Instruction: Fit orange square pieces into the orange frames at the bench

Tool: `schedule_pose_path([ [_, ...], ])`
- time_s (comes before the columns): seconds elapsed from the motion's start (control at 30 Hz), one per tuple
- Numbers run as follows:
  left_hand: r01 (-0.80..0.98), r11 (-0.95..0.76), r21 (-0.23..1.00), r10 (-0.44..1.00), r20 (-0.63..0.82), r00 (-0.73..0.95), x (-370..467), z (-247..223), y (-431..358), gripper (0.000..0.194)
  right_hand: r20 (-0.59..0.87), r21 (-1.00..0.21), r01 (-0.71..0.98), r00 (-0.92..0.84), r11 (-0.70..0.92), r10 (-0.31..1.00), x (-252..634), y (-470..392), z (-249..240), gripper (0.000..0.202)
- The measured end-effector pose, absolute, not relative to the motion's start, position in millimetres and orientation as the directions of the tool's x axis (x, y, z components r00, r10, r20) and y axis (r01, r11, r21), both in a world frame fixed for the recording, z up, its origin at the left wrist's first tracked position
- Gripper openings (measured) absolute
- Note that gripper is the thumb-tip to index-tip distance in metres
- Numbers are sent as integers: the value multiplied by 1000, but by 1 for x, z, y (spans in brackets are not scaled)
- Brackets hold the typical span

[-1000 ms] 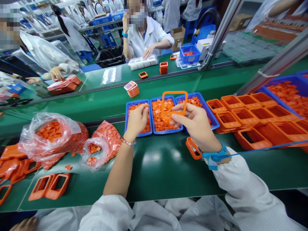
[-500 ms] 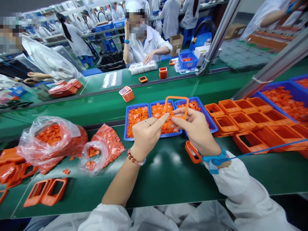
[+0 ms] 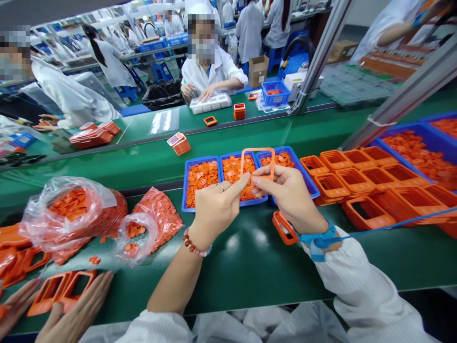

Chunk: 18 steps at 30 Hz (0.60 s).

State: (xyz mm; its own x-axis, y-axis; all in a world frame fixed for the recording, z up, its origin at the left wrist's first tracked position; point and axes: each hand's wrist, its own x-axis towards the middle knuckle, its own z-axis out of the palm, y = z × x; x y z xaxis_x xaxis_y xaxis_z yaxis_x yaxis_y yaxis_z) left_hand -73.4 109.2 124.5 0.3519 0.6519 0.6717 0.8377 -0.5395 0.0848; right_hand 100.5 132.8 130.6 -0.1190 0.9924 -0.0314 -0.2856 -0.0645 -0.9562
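Observation:
An orange plastic frame (image 3: pixel 257 150) with a large rectangular opening is held up above the blue trays. My right hand (image 3: pixel 291 193) grips its lower right part between thumb and fingers. My left hand (image 3: pixel 216 207) is closed, its index fingertip meeting the frame's lower left corner; whether a small piece lies under that fingertip is hidden. Behind the hands are a left blue tray (image 3: pixel 183 190), a middle tray (image 3: pixel 246 204) and a right tray (image 3: pixel 310 180), all holding small orange pieces. Some orange frames (image 3: pixel 284 228) lie under my right wrist.
Stacked orange frames (image 3: pixel 357 178) fill the right, beside a large blue bin (image 3: pixel 419 159). Plastic bags (image 3: pixel 76 214) of orange pieces lie left. Another person's hands (image 3: pixel 76 305) touch two frames (image 3: pixel 64 290) at lower left. A co-worker (image 3: pixel 210 71) sits opposite. A blue strap (image 3: pixel 396 223) trails from my right wrist.
Another person's two hands have come in at lower left onto the two frames. My left index fingertip is now at the frame's corner. The co-worker opposite has lowered a raised hand.

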Motion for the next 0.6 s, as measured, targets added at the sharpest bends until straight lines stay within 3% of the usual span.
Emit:
schedule_pose_path([
  [0.3,771,-629,-104,474,734,486,-77,122,117,18,-146,-938,-278,-216,-204,965,106,131,144,22],
  [0.6,713,-695,-96,462,700,544,-78,120,121,26,-173,-905,-324,-312,-276,934,108,131,144,23],
])
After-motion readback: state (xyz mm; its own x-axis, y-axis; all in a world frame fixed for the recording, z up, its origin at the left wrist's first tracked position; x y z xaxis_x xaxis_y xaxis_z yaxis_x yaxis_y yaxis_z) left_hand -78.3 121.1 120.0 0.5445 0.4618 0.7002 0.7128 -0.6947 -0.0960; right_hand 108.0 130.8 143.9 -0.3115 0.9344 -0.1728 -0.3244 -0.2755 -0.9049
